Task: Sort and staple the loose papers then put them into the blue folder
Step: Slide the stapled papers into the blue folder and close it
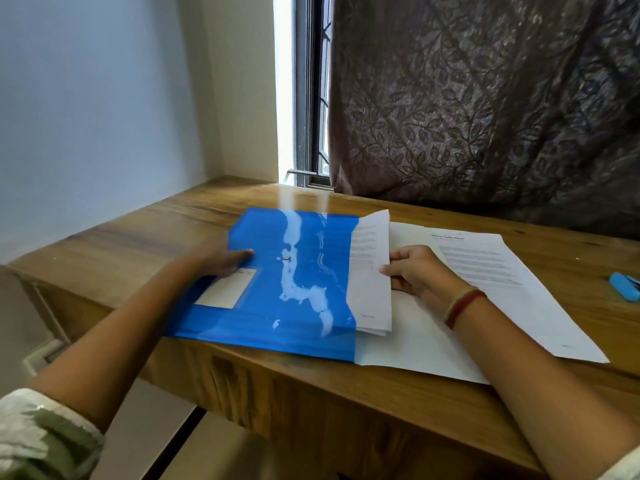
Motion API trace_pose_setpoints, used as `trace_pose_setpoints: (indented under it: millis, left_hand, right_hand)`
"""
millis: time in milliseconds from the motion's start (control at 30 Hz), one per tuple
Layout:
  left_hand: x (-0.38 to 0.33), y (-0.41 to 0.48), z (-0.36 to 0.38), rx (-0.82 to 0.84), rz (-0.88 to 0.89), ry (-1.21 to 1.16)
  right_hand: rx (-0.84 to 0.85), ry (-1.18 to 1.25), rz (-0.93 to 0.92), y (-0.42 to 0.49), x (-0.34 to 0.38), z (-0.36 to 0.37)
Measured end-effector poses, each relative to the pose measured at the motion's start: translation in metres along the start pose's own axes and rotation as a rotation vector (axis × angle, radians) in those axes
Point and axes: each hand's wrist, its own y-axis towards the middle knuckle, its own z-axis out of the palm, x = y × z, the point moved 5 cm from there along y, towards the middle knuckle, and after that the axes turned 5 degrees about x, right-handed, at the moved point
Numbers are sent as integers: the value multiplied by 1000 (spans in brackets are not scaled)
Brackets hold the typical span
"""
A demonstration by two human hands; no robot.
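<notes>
Blue folder point(304, 306): lies flat on the wooden desk point(138, 237), near its front edge, with the open side to my right; window glare runs down its top face.
Folder details: 1 round snap button point(285, 258) near the middle, and 1 pale label pocket point(225, 289) on the left part.
Left hand point(221, 259): rests on the folder's left part, fingers stretched fairly straight over the top face and pointing toward the button. It is motion-blurred, so I cannot see where my thumb sits.
Right hand point(420, 275): pinches a sheaf of papers point(370, 289) at its right edge, thumb on top and fingers curled beneath.
Sheaf of papers: its left part is inside the folder, and its right part sticks out of the open side as a printed strip.
Loose sheets point(502, 282): printed pages lie flat on the desk to the right of the folder, passing under my right hand and wrist. How many there are I cannot tell.
Stapler point(625, 285): small and blue, at the far right of the desk, well apart from the folder and partly cut off by the frame edge.
Wrist: red and gold bangles point(464, 304) on my right arm.
Behind the desk: a dark leaf-patterned curtain point(485, 98) and a strip of window point(311, 98).
</notes>
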Motion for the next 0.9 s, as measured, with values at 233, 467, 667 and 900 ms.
trace_pose_setpoints:
  millis: [233,467,667,900]
  left_hand:
    - [6,9,-3,59,17,-272]
    - [19,15,1,98,18,-329]
    - [14,8,9,66,25,-294]
    - [19,15,10,64,33,-286]
  right_hand:
    - [-13,11,-56,-1,7,13]
    - [-1,-119,-73,7,21,30]
    - [-9,112,-15,6,9,21]
    - [-211,-30,-108,16,4,17]
